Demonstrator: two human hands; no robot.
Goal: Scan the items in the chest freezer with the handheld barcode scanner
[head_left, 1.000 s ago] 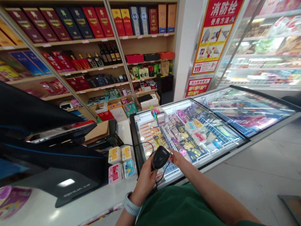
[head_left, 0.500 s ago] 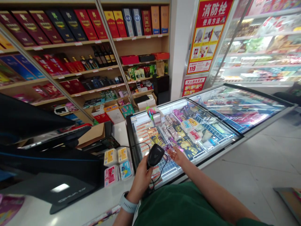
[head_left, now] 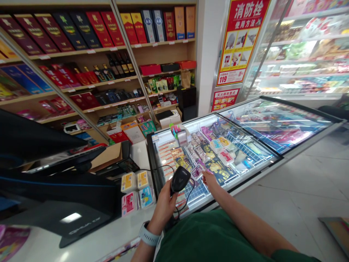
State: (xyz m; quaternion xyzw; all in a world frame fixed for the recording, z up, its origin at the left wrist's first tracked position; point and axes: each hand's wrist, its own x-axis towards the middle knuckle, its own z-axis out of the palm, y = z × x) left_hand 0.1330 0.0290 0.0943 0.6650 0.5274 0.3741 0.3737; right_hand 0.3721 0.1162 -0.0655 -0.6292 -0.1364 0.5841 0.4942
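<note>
My left hand (head_left: 163,205), with a pale watch (head_left: 148,236) on the wrist, grips a black barcode scanner (head_left: 180,179) whose cable (head_left: 163,168) loops back to the counter. My right hand (head_left: 210,179) reaches over the glass lid of the chest freezer (head_left: 245,183), just right of the scanner's head. Its fingertips pinch a small pink and white packet (head_left: 197,171) in front of the scanner. Under the glass lie many coloured ice-cream packs in wire baskets.
A black checkout terminal (head_left: 54,189) stands on the white counter (head_left: 81,243) at left, with small snack tubs (head_left: 136,191) beside it. Wooden shelves (head_left: 95,47) of boxed goods fill the back wall. A red poster (head_left: 242,40) and a chilled display (head_left: 300,54) stand at right.
My right hand left the scanner's side, opened palm up over the freezer lid, then turned over with the small packet at its fingertips. The scanner stayed in my left hand.
</note>
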